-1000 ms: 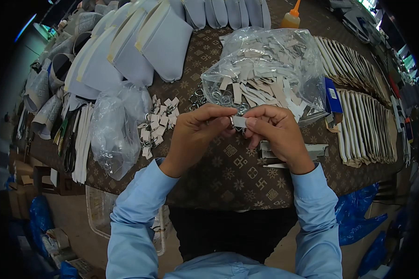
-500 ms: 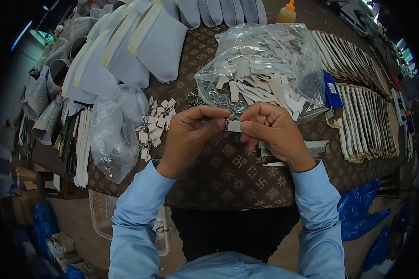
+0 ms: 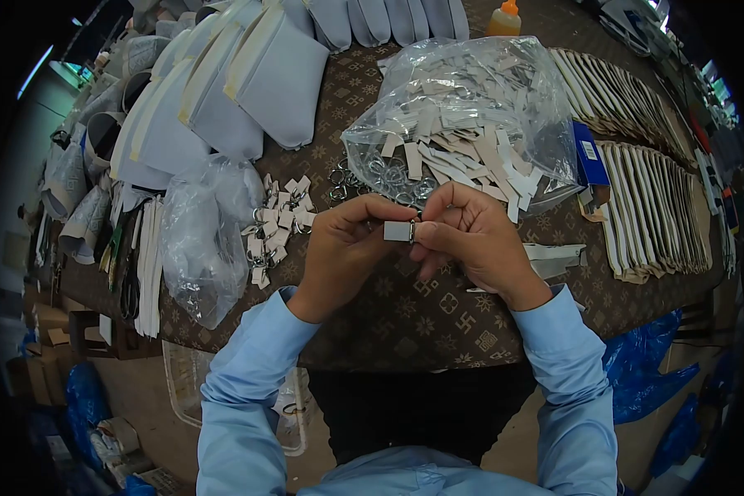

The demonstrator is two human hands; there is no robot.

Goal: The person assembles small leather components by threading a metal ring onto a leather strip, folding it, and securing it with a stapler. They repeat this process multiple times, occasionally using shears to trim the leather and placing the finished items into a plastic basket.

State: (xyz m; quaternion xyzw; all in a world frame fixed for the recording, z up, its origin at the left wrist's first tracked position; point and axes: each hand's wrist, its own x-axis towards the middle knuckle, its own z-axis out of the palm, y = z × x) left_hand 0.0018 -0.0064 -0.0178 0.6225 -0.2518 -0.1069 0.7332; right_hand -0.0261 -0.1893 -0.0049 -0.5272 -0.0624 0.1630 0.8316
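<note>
A small pale leather-like tab (image 3: 397, 232) is held up over the table between both hands. My left hand (image 3: 349, 244) pinches the tab between thumb and forefinger. At the tab's right end is a dark metal ring (image 3: 412, 231), and my right hand (image 3: 475, 244) pinches it with thumb and index finger. Just beyond the hands lie loose metal rings (image 3: 341, 178) and a clear plastic bag (image 3: 537, 91) full of flat pale strips (image 3: 471, 157). Left of my left hand is a pile of tabs with rings attached (image 3: 274, 223).
Pale bag-shaped pieces (image 3: 281, 74) stand at the back left, behind a crumpled clear bag (image 3: 198, 256). Rows of stacked folded pieces (image 3: 653, 211) line the right side, beside a blue box (image 3: 589, 155). A glue bottle (image 3: 505, 20) stands at the back. Scissors-like blades lie partly hidden near my right wrist.
The tab now points left into my left hand, with the ring at its right end by my right hand. Before, the ring was at its left end and the right hand held the strip.
</note>
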